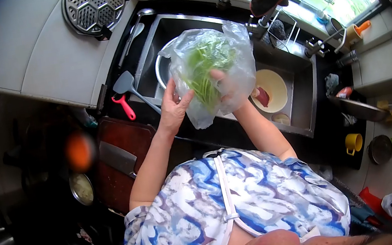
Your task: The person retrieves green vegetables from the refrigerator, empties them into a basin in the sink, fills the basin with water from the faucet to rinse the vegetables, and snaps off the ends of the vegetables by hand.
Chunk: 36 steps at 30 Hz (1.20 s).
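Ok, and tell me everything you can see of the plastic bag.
The plastic bag looks thin, see-through and crumpled, with uneven edges. Leafy greens with slender stems show through it. It is held up over the sink, the left hand at one side; the right hand shows through the film, whether inside or behind is unclear.

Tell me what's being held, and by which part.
A clear plastic bag of leafy greens: the left hand holds its lower left side; the right hand, seen through the plastic, is by the stems, its grip unclear.
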Motion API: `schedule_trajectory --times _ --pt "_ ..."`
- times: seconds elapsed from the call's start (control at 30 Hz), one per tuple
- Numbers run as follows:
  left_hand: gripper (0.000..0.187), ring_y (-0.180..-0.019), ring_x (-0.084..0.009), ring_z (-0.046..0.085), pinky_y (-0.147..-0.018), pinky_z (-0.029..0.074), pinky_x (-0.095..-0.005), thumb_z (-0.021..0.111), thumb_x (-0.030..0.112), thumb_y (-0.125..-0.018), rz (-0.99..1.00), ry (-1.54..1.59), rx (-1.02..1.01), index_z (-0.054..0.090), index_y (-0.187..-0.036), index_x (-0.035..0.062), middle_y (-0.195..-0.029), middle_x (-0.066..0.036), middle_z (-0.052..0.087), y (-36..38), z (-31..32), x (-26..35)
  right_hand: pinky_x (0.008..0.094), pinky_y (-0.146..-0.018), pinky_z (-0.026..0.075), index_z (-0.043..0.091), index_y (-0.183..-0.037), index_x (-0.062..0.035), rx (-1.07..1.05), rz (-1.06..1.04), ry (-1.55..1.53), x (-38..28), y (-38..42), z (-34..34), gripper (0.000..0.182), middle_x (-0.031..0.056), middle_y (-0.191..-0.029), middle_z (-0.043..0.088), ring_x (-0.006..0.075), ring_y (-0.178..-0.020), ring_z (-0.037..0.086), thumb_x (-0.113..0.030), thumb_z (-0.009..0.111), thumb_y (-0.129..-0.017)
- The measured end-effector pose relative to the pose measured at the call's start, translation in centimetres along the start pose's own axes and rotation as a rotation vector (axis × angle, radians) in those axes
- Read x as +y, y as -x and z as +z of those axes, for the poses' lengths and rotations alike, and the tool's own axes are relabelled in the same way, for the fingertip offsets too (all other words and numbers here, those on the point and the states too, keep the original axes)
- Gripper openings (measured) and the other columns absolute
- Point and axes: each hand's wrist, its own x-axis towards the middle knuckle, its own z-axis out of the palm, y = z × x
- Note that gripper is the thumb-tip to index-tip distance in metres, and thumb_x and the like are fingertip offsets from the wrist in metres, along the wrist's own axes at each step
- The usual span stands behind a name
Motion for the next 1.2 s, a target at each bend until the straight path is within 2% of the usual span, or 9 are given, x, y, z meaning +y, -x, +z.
schedule_trajectory --times 0.03,0.13,0.27,0.4,0.63,0.87,1.0,1.07,1.2 --pt "0.053 -0.110 -0.0150 0.052 -0.094 0.041 -0.0274 0.061 0.021 -0.091 0.006 0.001 0.009 0.040 -0.135 -0.0001 -0.125 -0.009 0.053 0.1 -0.8 -1.3 0.0336 -0.098 0.041 0.050 -0.127 -0.0060 0.005 0.024 0.018 1.7 0.1 -0.3 0.046 0.0078 -0.127 0.052 0.0210 -0.115 0.051 -0.016 0.059 -0.083" --pt "0.028 -0.069 -0.0118 0.058 -0.066 0.047 -0.0282 0.055 0.022 -0.095 0.047 -0.353 0.282 0.067 -0.097 -0.0033 -0.079 -0.002 0.067 -0.3 -2.6 -3.5 0.0345 -0.097 0.043 0.046 -0.129 -0.0054 0.128 0.341 -0.241 5.0 -1.0 0.3 0.050 0.0086 -0.127 0.051 0.0230 -0.114 0.052 -0.022 0.059 -0.083" --pt "0.035 -0.066 -0.0125 0.058 -0.065 0.047 -0.0272 0.049 0.026 -0.098 0.108 -0.641 0.422 0.065 -0.092 -0.0042 -0.074 -0.002 0.066 -2.0 -6.0 -3.8 0.0394 -0.100 0.040 0.045 -0.131 -0.0086 0.400 0.624 -0.690 1.7 -5.8 2.7 0.057 0.0097 -0.127 0.050 0.0271 -0.115 0.050 -0.032 0.062 -0.082" --pt "0.031 -0.076 -0.0217 0.062 -0.067 0.054 -0.0329 0.043 0.030 -0.099 -0.208 0.351 0.516 0.056 -0.105 0.0025 -0.095 -0.012 0.063 -4.9 -7.4 -2.6 0.0370 -0.097 0.041 0.051 -0.125 -0.0066 0.480 0.526 -0.906 5.3 -6.2 2.0 0.049 0.0092 -0.118 0.057 0.0267 -0.109 0.054 -0.036 0.056 -0.086" --pt "0.036 -0.051 -0.0114 0.051 -0.046 0.040 -0.0235 0.039 0.035 -0.100 0.017 -0.018 0.860 0.059 -0.096 0.0054 -0.084 -0.008 0.067 -10.7 -10.8 -1.0 0.0391 -0.093 0.047 0.047 -0.127 -0.0063 0.526 0.476 -1.040 12.6 -4.4 -1.2 0.063 0.0105 -0.116 0.058 0.0254 -0.102 0.057 -0.041 0.068 -0.078" --pt "0.037 -0.061 -0.0098 0.053 -0.050 0.040 -0.0222 0.038 0.035 -0.100 0.068 -0.063 0.817 0.059 -0.098 0.0050 -0.085 -0.006 0.067 -14.4 -14.5 3.1 0.0394 -0.075 0.056 0.042 -0.131 0.0000 0.405 0.456 -1.109 12.5 -2.0 -4.6 0.077 0.0213 -0.119 0.054 0.0290 -0.093 0.062 -0.046 0.068 -0.076" --pt "0.037 -0.081 -0.0173 0.060 -0.069 0.048 -0.0289 0.038 0.034 -0.100 0.204 -0.058 0.761 0.057 -0.102 0.0015 -0.096 -0.011 0.066 -15.9 -15.4 5.5 0.0403 -0.075 0.057 0.039 -0.134 -0.0003 0.302 0.493 -1.078 13.0 -0.9 -6.9 0.079 0.0253 -0.123 0.052 0.0297 -0.092 0.062 -0.042 0.071 -0.074" --pt "0.037 -0.092 -0.0215 0.061 -0.080 0.048 -0.0334 0.037 0.032 -0.100 0.217 -0.051 0.762 0.056 -0.106 0.0001 -0.103 -0.014 0.064 -16.3 -15.2 7.2 0.0424 -0.077 0.056 0.043 -0.131 0.0003 0.285 0.578 -1.053 13.7 0.0 -8.5 0.074 0.0228 -0.118 0.056 0.0315 -0.090 0.064 -0.033 0.074 -0.072" --pt "0.038 -0.094 -0.0211 0.059 -0.079 0.049 -0.0332 0.034 0.031 -0.100 0.304 -0.086 0.768 0.056 -0.108 0.0006 -0.104 -0.013 0.065 -17.5 -14.5 10.3 0.0415 -0.079 0.055 0.051 -0.123 0.0009 0.278 0.774 -0.893 14.9 0.5 -10.8 0.062 0.0158 -0.107 0.064 0.0268 -0.088 0.066 -0.021 0.075 -0.070"
